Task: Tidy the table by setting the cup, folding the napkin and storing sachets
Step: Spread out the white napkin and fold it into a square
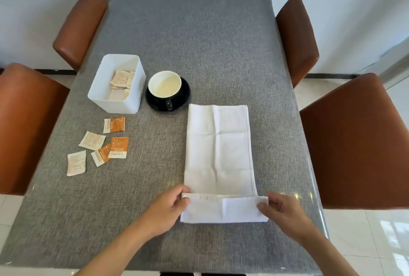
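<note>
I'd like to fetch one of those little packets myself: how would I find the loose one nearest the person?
Start at the white box on the left of the grey table. Five loose sachets lie in front of it. Yours is the nearest sachet, leftmost too: pale side up, lying apart from the orange-printed ones.

The gray table (pixel 199 32) held a white box (pixel 115 101), a saucer (pixel 183 96), a napkin (pixel 219 147) and five sachets (pixel 114 124).

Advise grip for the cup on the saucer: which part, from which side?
Probably the handle of the cup, approached from the near table edge: it sticks out toward the camera over the black saucer. The white box crowds the cup's left.
</note>
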